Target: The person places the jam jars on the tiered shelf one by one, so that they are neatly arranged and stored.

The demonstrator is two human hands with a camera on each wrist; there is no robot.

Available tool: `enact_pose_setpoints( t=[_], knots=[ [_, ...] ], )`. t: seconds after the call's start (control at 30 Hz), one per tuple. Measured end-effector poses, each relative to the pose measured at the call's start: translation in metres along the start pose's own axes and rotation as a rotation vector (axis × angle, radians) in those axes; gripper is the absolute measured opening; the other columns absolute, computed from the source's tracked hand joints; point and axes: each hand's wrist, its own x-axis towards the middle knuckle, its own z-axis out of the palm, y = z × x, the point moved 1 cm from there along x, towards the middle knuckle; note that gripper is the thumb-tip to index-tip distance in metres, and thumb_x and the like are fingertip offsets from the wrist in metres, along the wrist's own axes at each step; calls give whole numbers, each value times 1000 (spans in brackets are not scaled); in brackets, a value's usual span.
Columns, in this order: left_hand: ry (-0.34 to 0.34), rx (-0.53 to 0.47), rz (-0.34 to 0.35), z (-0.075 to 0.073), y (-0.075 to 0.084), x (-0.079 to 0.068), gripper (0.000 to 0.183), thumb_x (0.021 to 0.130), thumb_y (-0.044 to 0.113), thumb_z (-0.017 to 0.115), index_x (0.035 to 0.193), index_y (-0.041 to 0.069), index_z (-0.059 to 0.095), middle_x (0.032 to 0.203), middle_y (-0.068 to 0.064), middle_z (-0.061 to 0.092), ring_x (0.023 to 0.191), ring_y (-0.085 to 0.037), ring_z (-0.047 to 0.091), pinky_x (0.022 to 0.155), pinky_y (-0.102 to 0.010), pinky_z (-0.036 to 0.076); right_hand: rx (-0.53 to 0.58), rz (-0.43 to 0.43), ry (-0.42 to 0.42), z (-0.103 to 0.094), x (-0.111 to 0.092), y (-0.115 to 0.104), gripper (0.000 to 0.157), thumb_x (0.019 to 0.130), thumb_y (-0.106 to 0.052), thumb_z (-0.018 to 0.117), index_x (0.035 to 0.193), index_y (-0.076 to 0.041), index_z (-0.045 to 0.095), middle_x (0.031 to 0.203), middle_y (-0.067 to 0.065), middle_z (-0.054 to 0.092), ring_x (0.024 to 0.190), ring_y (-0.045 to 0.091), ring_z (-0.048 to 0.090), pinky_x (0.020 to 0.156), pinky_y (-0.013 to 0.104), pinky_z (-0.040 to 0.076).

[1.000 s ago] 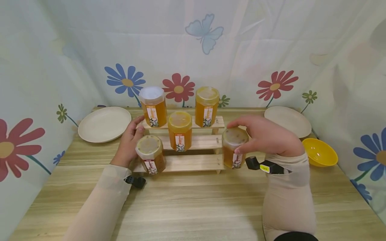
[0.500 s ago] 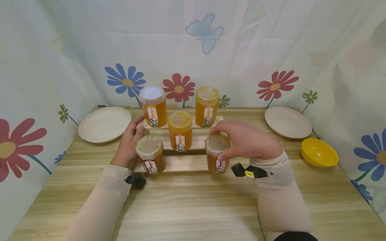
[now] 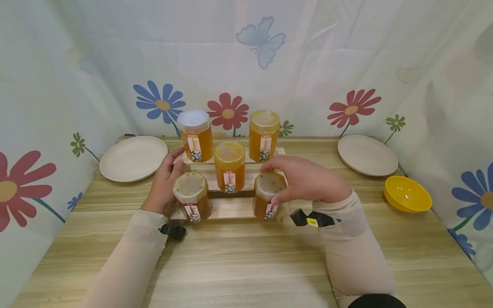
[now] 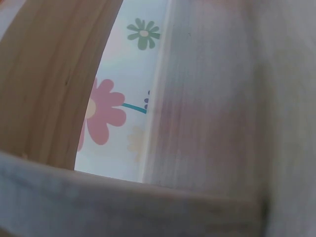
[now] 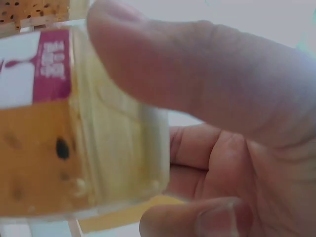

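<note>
My right hand (image 3: 310,177) holds a jar (image 3: 262,204) by its lid, thumb in front and fingers behind, at the right end of the lowest step of a wooden tiered rack (image 3: 231,208). In the right wrist view this jar (image 5: 34,153) shows amber contents with dark seeds and a purple-and-white label. A similar seeded jar (image 3: 198,209) stands at that step's left end. My left hand (image 3: 163,186) grips the rack's left side; the left wrist view shows only close wooden slats (image 4: 47,84).
On the middle step stands a yellow-lidded jar (image 3: 230,167). The top step bears a white-lidded jar (image 3: 198,143) and another yellow-lidded one (image 3: 263,139). Plates lie at the back left (image 3: 132,158) and back right (image 3: 367,155), with a yellow bowl (image 3: 407,194) at the right.
My right hand has carried its jar leftward from beyond the rack's right end to over the lowest step. The left hand has stayed in place.
</note>
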Motion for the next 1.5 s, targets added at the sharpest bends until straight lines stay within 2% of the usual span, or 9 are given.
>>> enact_pose_setpoints(
  t=[0.17, 0.33, 0.4, 0.57, 0.63, 0.87, 1.13, 1.23, 1.5],
  knots=[
    [-5, -2, 8, 1, -1, 1, 57, 115, 43, 36, 167, 21, 32, 154, -18, 48, 119, -33, 52, 99, -36, 40, 68, -44, -19, -2, 1, 12, 73, 80, -26, 95, 143, -8, 62, 143, 5, 63, 127, 25, 57, 111, 48, 46],
    [-8, -10, 3, 2, 0, 2, 57, 115, 44, 36, 167, 21, 32, 159, -16, 45, 123, -34, 52, 101, -37, 40, 173, -79, -50, -4, 2, 25, 74, 81, -26, 94, 146, -11, 62, 144, 4, 62, 113, 26, 52, 94, 45, 48],
    [-9, -11, -2, 2, 1, 2, 57, 114, 44, 36, 167, 21, 32, 158, -16, 47, 123, -34, 52, 101, -36, 40, 197, -94, -61, -5, 3, 28, 74, 81, -26, 94, 147, -12, 62, 142, 4, 62, 99, 28, 51, 83, 41, 47],
    [-11, -8, 1, 2, 1, 2, 57, 115, 43, 36, 167, 21, 32, 157, -18, 47, 121, -33, 52, 100, -37, 41, 201, -104, -53, -3, 5, 31, 76, 80, -30, 95, 147, -15, 62, 139, 0, 63, 91, 27, 48, 75, 34, 44],
    [-10, -4, 1, 2, 0, 2, 57, 115, 43, 36, 167, 21, 31, 158, -17, 46, 120, -33, 52, 100, -38, 41, 192, -102, -44, -2, 6, 30, 77, 79, -31, 95, 147, -17, 63, 139, -2, 63, 97, 24, 48, 78, 34, 45],
    [-9, -9, -12, 0, -2, 1, 57, 114, 45, 36, 167, 23, 32, 153, -19, 49, 120, -32, 51, 101, -37, 40, 211, -103, -40, 2, 10, 26, 76, 79, -29, 96, 146, -14, 63, 130, 0, 65, 87, 22, 47, 76, 35, 44],
    [-12, -6, -28, -2, -1, -1, 58, 114, 46, 36, 167, 23, 31, 155, -17, 48, 122, -30, 50, 105, -42, 39, 233, -88, -40, 3, 11, 23, 73, 80, -26, 95, 145, -13, 63, 143, 3, 62, 105, 25, 49, 84, 43, 47],
    [-12, -11, -19, -1, -1, -1, 58, 115, 45, 36, 167, 22, 31, 154, -18, 49, 121, -30, 51, 105, -41, 39, 230, -87, -43, 2, 11, 23, 73, 81, -28, 95, 145, -13, 63, 142, 4, 62, 103, 27, 49, 82, 41, 46],
    [-20, -41, -4, 4, -4, 2, 57, 115, 43, 39, 167, 19, 32, 169, -11, 34, 142, -36, 43, 121, -60, 30, 292, -75, -2, -4, 0, 30, 74, 82, -25, 93, 147, -12, 61, 120, 3, 69, 66, 19, 51, 63, 30, 47]
  ],
)
